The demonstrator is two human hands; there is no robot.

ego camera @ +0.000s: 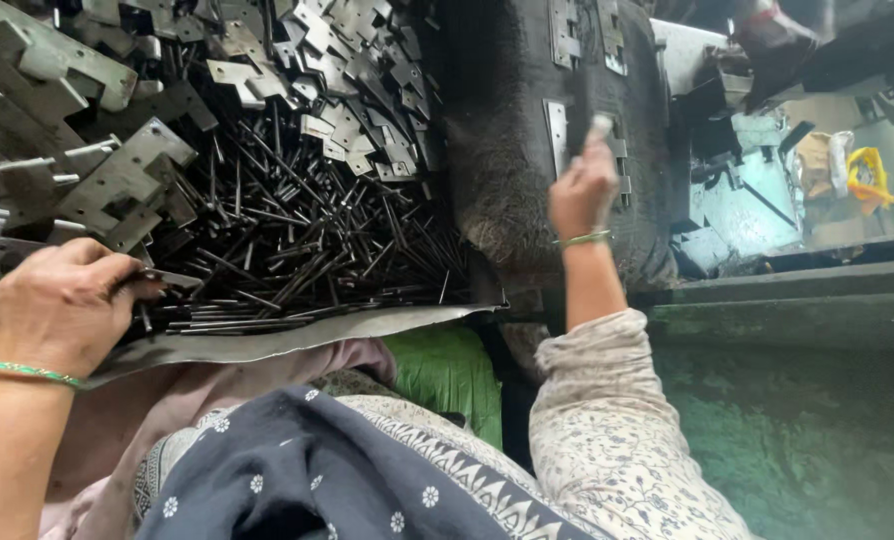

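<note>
My left hand (57,305) rests at the near left edge of a heap of thin dark metal pins (297,240), its fingers closed on a few pins. My right hand (584,185) is raised over a dark, worn block (512,170), gripping a small light-coloured tool whose blurred tip shows above the fist. Flat metal hinge plates (579,35) lie on the block, and one hinge plate (557,125) sits just left of my right hand.
A pile of bent metal hinge pieces (87,130) fills the far left and back. A curved metal sheet (297,335) holds the pins over my lap. Cluttered machine parts and a yellow object (867,175) lie to the right, beyond a dark ledge (797,290).
</note>
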